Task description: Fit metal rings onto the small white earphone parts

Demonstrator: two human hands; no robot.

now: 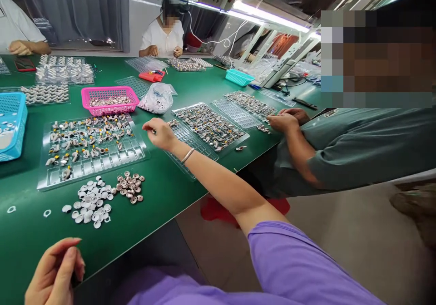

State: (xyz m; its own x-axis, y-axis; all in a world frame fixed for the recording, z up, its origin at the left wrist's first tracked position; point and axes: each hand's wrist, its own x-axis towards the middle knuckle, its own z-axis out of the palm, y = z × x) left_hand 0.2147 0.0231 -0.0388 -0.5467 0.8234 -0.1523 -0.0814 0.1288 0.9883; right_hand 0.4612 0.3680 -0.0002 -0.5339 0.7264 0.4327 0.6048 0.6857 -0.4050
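My right hand (159, 132) reaches out over the table between two clear trays, its fingers curled closed. A small dark bit shows at the fingers, too small to name. My left hand (56, 273) is at the table's near edge, thumb pressed to the curled fingers; what it holds, if anything, is hidden. Left of my right hand lies a clear compartment tray (138, 153), partly filled with small grey curved parts with yellow tips (91, 137). Nearer to me are a loose pile of white round caps (91, 200) and a smaller pile of brownish cups (130, 186).
A pink basket (85, 97) of small parts and a plastic bag (157, 98) stand behind the tray. A blue basket (22, 123) is at left. Filled trays (211, 125) lie to the right, where a co-worker's hands (286, 120) work. Two other people sit across the table.
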